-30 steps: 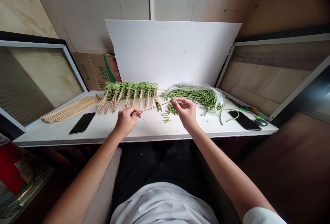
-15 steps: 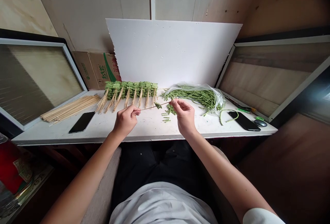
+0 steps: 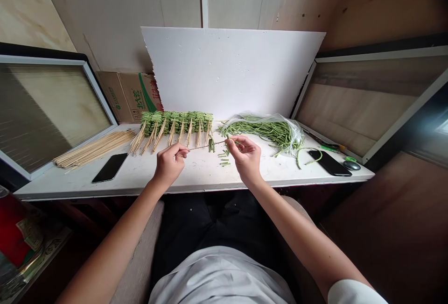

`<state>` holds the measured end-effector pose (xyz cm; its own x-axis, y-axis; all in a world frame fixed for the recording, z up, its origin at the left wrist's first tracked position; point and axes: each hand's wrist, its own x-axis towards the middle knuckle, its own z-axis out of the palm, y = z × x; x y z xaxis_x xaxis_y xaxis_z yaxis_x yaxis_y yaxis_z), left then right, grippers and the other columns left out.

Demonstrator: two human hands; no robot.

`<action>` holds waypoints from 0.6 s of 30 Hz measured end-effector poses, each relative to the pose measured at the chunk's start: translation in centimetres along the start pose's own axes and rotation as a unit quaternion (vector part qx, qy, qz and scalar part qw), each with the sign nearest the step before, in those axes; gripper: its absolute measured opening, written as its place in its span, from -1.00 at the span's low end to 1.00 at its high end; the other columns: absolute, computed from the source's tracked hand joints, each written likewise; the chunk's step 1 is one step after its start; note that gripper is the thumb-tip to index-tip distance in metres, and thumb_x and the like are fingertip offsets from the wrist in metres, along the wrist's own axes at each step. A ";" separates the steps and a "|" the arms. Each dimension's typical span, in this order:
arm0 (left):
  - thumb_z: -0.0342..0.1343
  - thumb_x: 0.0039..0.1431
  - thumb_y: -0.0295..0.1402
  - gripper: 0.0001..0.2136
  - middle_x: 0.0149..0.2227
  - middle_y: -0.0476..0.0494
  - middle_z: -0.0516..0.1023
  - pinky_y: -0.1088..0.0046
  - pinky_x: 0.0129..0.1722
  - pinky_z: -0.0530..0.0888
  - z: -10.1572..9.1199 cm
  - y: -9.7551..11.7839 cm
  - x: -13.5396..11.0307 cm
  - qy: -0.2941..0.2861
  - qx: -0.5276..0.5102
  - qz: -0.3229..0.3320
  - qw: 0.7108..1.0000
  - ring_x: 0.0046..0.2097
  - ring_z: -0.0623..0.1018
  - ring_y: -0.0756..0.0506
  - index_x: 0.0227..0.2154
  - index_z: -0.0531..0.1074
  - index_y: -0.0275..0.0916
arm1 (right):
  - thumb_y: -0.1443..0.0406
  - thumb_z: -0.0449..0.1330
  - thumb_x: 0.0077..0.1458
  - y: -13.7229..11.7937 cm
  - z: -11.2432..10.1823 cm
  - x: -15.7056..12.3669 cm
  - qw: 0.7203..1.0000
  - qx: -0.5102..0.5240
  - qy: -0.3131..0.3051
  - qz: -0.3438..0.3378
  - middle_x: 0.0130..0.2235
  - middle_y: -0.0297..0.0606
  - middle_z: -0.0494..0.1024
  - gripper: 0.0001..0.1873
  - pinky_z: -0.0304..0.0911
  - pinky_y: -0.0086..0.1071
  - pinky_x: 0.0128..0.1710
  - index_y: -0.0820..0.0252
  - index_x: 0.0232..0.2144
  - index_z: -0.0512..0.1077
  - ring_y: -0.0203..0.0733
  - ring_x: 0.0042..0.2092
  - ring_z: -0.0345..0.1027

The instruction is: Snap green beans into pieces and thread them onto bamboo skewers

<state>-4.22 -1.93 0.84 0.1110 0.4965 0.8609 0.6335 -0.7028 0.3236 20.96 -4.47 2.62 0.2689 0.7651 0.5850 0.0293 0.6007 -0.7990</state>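
White foam board (image 3: 231, 70), pitted on its face and ragged along its left edge, stands upright behind a smooth white tabletop (image 3: 196, 175). At its left is a printed brown cardboard box (image 3: 122, 96).

Left hand (image 3: 170, 161): fingers closed in a narrow grip on one end of a thin, straight wooden skewer (image 3: 199, 148). Right hand (image 3: 248, 157): thumb and forefinger pinched together at the skewer's other end, with a small green piece (image 3: 227, 137) showing at the fingertips. The skewer spans the gap between the hands, above the tabletop. Short cylindrical green bean segments (image 3: 211, 144) sit crosswise on it, nearer the right fingertips than the left hand.

Loose cut segments (image 3: 224, 159) lie just left of the right hand. Beyond that hand, long slender green beans (image 3: 268, 130) spill from a clear, crinkled plastic bag (image 3: 297, 132). Ahead of the left hand, loaded skewers (image 3: 177, 122) are stacked in a row, bare stick ends fanned forward. Plain wooden skewers (image 3: 93, 147) lie heaped at far left, near a flat black smartphone (image 3: 110, 168).
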 end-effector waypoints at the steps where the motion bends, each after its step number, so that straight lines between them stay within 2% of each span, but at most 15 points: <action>1: 0.02 0.17 -0.59 -0.77 -0.45 -0.05 0.64 0.48 -0.30 0.52 0.0 0.2 0.1 0.005 0.007 -0.001 1.000 -0.37 0.64 -0.07 -0.39 0.54 -0.22 | -0.06 0.43 0.12 0.1 0.2 -0.2 1.000 -0.001 0.002 0.007 -0.20 -0.17 0.67 -0.63 0.38 -0.25 -0.27 0.09 -0.29 0.63 -0.11 -0.22 0.49; 4: 0.01 0.14 -0.61 -0.77 -0.40 -0.07 0.68 0.47 -0.27 0.54 0.0 1.0 0.1 -0.007 0.016 -0.014 1.000 -0.34 0.66 -0.08 -0.40 0.53 -0.20 | -0.07 0.43 0.10 0.5 0.9 -0.8 1.000 0.009 -0.008 0.022 -0.20 -0.16 0.68 -0.62 0.38 -0.24 -0.26 0.10 -0.34 0.60 -0.09 -0.21 0.51; 8: 0.01 0.13 -0.62 -0.76 -0.45 -0.05 0.64 0.47 -0.29 0.54 0.4 1.7 0.0 -0.021 0.011 -0.031 0.999 -0.36 0.66 -0.08 -0.41 0.52 -0.20 | -0.01 0.45 0.10 0.6 1.6 -1.5 0.999 0.033 -0.020 0.016 -0.20 -0.16 0.68 -0.67 0.37 -0.23 -0.24 0.10 -0.34 0.60 -0.05 -0.15 0.53; 14: 0.01 0.14 -0.61 -0.75 -0.46 -0.05 0.64 0.47 -0.31 0.53 0.5 1.6 0.1 -0.021 -0.010 -0.037 0.999 -0.34 0.67 -0.09 -0.40 0.55 -0.21 | -0.02 0.43 0.13 1.1 1.3 -1.3 0.999 -0.003 -0.031 -0.016 -0.18 -0.15 0.68 -0.69 0.38 -0.21 -0.22 0.07 -0.34 0.63 -0.03 -0.12 0.49; 18: -0.01 0.16 -0.61 -0.74 -0.47 -0.05 0.64 0.48 -0.31 0.53 0.5 1.4 0.0 -0.038 -0.011 -0.046 0.998 -0.34 0.67 -0.08 -0.41 0.56 -0.21 | -0.05 0.43 0.12 1.8 1.2 -1.1 0.999 -0.014 -0.042 -0.009 -0.15 -0.14 0.69 -0.66 0.39 -0.21 -0.24 0.06 -0.32 0.65 -0.03 -0.13 0.50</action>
<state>-2.92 -2.64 1.10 0.1116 0.5965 0.7948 0.6270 -0.6628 0.4094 19.53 -4.01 0.73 0.1857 0.7722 0.6076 0.0614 0.6080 -0.7915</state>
